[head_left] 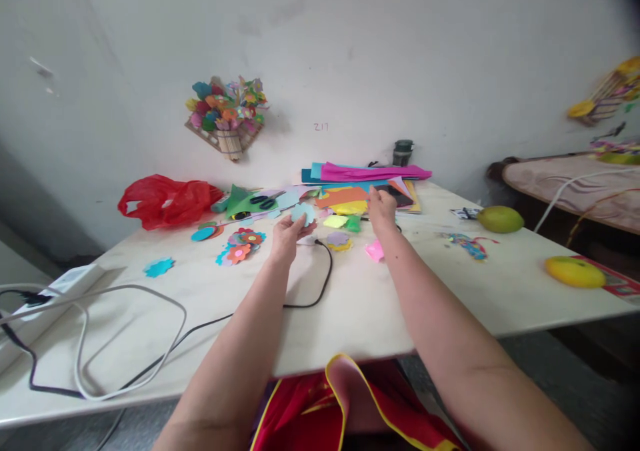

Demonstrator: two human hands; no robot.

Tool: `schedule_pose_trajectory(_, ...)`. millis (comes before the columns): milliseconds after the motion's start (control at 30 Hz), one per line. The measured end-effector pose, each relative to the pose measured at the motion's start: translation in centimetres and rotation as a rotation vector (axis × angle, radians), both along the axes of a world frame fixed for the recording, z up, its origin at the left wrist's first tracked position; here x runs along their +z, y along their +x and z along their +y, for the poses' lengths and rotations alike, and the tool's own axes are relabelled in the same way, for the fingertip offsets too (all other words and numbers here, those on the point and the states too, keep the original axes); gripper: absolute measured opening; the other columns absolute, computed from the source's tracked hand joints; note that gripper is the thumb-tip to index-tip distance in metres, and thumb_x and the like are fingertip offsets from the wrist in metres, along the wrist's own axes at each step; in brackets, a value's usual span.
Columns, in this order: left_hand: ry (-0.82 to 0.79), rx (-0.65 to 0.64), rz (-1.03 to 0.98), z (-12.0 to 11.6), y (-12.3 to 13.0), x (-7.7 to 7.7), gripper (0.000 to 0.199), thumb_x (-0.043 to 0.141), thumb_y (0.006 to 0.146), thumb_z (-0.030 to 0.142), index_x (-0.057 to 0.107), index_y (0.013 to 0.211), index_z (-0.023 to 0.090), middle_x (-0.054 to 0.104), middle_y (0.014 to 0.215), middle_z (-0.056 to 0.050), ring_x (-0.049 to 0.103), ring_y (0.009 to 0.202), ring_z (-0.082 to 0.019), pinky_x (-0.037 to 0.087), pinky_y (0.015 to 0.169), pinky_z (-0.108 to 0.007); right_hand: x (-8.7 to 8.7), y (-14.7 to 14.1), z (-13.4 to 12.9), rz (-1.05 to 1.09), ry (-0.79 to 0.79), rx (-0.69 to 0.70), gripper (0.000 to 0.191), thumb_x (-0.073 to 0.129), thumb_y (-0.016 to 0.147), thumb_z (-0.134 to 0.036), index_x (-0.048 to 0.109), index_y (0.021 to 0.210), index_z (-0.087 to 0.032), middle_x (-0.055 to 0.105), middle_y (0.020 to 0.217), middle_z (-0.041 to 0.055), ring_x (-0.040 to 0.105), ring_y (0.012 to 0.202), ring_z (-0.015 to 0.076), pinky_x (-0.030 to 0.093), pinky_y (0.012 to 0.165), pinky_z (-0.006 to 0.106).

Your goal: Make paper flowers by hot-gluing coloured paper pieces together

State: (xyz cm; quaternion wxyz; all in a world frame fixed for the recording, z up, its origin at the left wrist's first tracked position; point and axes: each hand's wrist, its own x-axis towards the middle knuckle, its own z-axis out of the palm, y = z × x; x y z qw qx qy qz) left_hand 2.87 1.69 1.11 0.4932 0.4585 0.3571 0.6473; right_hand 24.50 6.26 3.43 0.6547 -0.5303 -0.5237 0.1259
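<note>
My left hand (287,233) pinches a pale blue paper flower (303,215) above the table. Further right, my right hand (382,209) is closed beside a dark flat thing (399,196) on the coloured sheets; what its fingers hold, if anything, is hidden. Below that hand lies a bright pink piece (375,251). A lilac and yellow paper flower (339,240) rests between my forearms. Left of my left hand is a cluster of layered paper flowers (240,247), with a single blue flower (159,267) farther left.
Dark-handled scissors (265,201) lie near a red plastic bag (167,201). Folded coloured sheets (370,172) stand at the back by a dark jar (403,152). A power strip (55,304) and looping cables (135,291) occupy the left. Two mangoes (501,219) sit at right.
</note>
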Motion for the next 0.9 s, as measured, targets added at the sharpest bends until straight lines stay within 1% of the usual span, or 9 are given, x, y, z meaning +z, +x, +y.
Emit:
schedule_pose_trajectory(100, 0.008, 0.042, 0.037, 0.0, 0.1, 0.0, 0.045, 0.075, 0.056, 0.042, 0.057, 0.085, 0.012, 0.067, 0.068, -0.006, 0.066, 0.065, -0.020, 0.054, 0.067, -0.034, -0.3, -0.1, 0.4, 0.042, -0.013, 0.001, 0.044, 0.043, 0.078, -0.055, 0.052, 0.057, -0.017, 0.046, 0.046, -0.0017, 0.045, 0.052, 0.0131, 0.036, 0.051, 0.025)
schedule_pose_trajectory(200, 0.008, 0.048, 0.057, -0.1, 0.2, 0.2, 0.042, 0.072, 0.061, 0.044, 0.053, 0.084, 0.013, 0.065, 0.065, -0.004, 0.067, 0.064, -0.019, 0.054, 0.069, -0.035, -0.4, -0.1, 0.5, 0.016, -0.022, 0.031, 0.043, 0.046, 0.076, -0.054, 0.052, 0.056, -0.017, 0.046, 0.046, -0.0022, 0.045, 0.051, 0.0125, 0.036, 0.051, 0.025)
schedule_pose_trajectory(300, 0.001, 0.035, 0.066, -0.4, 0.2, 0.2, 0.040, 0.068, 0.065, 0.046, 0.051, 0.083, 0.015, 0.063, 0.062, -0.002, 0.067, 0.065, -0.019, 0.054, 0.069, -0.034, -0.3, 0.0, 0.1, -0.052, -0.073, 0.028, 0.044, 0.044, 0.078, -0.054, 0.052, 0.055, -0.017, 0.047, 0.046, -0.0017, 0.046, 0.051, 0.0127, 0.037, 0.052, 0.025)
schedule_pose_trajectory(400, 0.001, 0.012, 0.083, -0.5, 0.2, 0.2, 0.039, 0.067, 0.066, 0.046, 0.052, 0.084, 0.015, 0.064, 0.065, -0.003, 0.067, 0.065, -0.018, 0.054, 0.069, -0.033, -0.1, 0.2, -0.3, -0.161, -0.176, 0.014, 0.046, 0.042, 0.079, -0.053, 0.055, 0.054, -0.017, 0.051, 0.047, 0.0002, 0.049, 0.052, 0.0137, 0.038, 0.054, 0.025)
schedule_pose_trajectory(500, -0.002, 0.001, 0.098, -0.4, 0.3, 0.1, 0.040, 0.068, 0.065, 0.046, 0.053, 0.082, 0.014, 0.065, 0.069, -0.004, 0.066, 0.066, -0.018, 0.054, 0.069, -0.032, 0.0, 0.2, -0.4, -0.287, -0.242, 0.056, 0.032, 0.048, 0.078, -0.042, 0.063, 0.066, -0.017, 0.064, 0.067, 0.0025, 0.057, 0.065, 0.0147, 0.041, 0.062, 0.025)
schedule_pose_trajectory(567, -0.002, 0.004, 0.105, -0.4, 0.3, 0.1, 0.039, 0.070, 0.063, 0.046, 0.053, 0.079, 0.014, 0.064, 0.068, -0.004, 0.066, 0.066, -0.018, 0.054, 0.068, -0.032, 0.0, 0.1, -0.5, -0.349, -0.264, 0.060, 0.022, 0.052, 0.076, -0.034, 0.066, 0.078, -0.018, 0.068, 0.084, 0.0023, 0.059, 0.077, 0.0149, 0.042, 0.068, 0.024)
schedule_pose_trajectory(600, 0.000, 0.006, 0.109, -0.4, 0.3, 0.1, 0.039, 0.070, 0.063, 0.045, 0.053, 0.077, 0.014, 0.064, 0.067, -0.004, 0.066, 0.066, -0.018, 0.054, 0.067, -0.031, 0.1, 0.1, -0.6, -0.372, -0.289, 0.041, 0.021, 0.052, 0.075, -0.032, 0.067, 0.081, -0.019, 0.068, 0.086, 0.0026, 0.059, 0.079, 0.0151, 0.042, 0.069, 0.024)
schedule_pose_trajectory(767, 0.003, 0.005, 0.131, -0.6, 0.4, 0.1, 0.037, 0.070, 0.063, 0.045, 0.053, 0.074, 0.013, 0.063, 0.067, -0.004, 0.065, 0.065, -0.017, 0.053, 0.067, -0.032, 0.4, 0.4, -1.0, -0.506, -0.526, -0.089, 0.034, 0.049, 0.077, -0.044, 0.068, 0.074, -0.017, 0.066, 0.064, 0.0057, 0.061, 0.069, 0.0182, 0.043, 0.063, 0.026)
schedule_pose_trajectory(900, 0.001, 0.007, 0.119, -0.6, 0.6, 0.1, 0.040, 0.071, 0.060, 0.045, 0.052, 0.075, 0.014, 0.063, 0.066, -0.002, 0.065, 0.063, -0.016, 0.053, 0.067, -0.031, 0.3, 0.8, -0.9, -0.661, -0.626, -0.127, 0.031, 0.053, 0.075, -0.043, 0.068, 0.082, -0.017, 0.068, 0.073, 0.0093, 0.063, 0.078, 0.0219, 0.044, 0.065, 0.029)
